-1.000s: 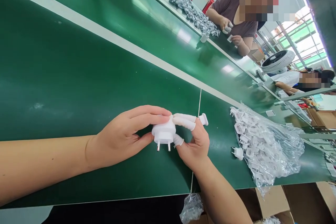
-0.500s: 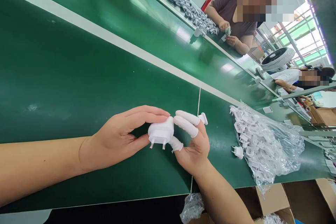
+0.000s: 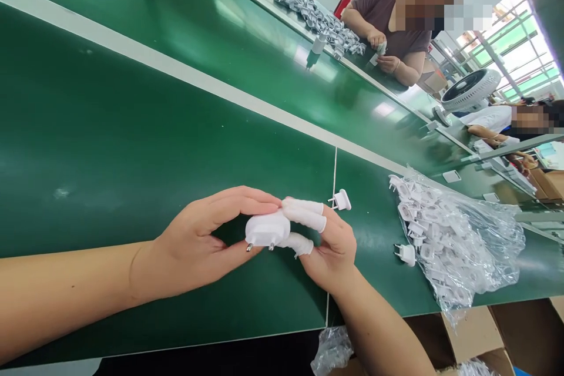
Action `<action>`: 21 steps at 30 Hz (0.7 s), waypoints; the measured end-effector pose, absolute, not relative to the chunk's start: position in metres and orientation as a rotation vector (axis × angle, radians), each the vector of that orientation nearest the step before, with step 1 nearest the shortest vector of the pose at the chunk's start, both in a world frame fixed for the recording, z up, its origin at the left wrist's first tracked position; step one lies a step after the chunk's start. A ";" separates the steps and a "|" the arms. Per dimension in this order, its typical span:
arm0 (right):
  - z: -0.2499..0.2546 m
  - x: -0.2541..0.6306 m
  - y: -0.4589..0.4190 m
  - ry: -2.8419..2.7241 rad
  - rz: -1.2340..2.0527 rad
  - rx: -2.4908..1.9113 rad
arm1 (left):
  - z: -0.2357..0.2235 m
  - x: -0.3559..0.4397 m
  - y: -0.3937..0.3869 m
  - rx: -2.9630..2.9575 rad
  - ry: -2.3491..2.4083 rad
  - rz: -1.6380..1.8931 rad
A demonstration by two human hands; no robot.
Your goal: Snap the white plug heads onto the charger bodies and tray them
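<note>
Head view: left hand and right hand, fingers closed to a white plug's width, holding it at six o'clock of centre. I read a two-handed handling step; next move calls for steady fingertips. Loose plug between two and three o'clock of it.

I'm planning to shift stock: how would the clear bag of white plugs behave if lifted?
The clear bag would probably sag and fold, as its film looks thin and crumpled. Its load may shift, since many white plugs lie jumbled together. Some might spill at its picture-left edge, where a few look uncovered.
</note>
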State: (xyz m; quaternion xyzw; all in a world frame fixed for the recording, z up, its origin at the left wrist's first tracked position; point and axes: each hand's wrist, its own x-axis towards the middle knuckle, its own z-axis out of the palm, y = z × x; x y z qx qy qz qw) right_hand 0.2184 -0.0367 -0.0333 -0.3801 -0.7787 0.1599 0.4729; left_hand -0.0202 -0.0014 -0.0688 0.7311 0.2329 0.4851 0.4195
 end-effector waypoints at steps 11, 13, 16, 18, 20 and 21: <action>-0.037 0.220 -0.041 -1.998 0.242 -0.838 | -0.057 -0.027 0.004 0.990 0.449 0.611; -0.035 0.220 -0.043 -2.040 0.231 -0.827 | -0.061 -0.024 0.004 1.013 0.397 0.627; -0.031 0.222 -0.047 -2.099 0.216 -0.819 | -0.065 -0.022 0.003 1.039 0.343 0.671; -0.030 0.221 -0.049 -2.126 0.191 -0.801 | -0.064 -0.021 0.001 1.063 0.338 0.677; -0.031 0.220 -0.050 -2.156 0.164 -0.800 | -0.062 -0.019 0.000 1.092 0.390 0.666; -0.032 0.219 -0.050 -2.162 0.158 -0.811 | -0.061 -0.018 -0.001 1.103 0.434 0.663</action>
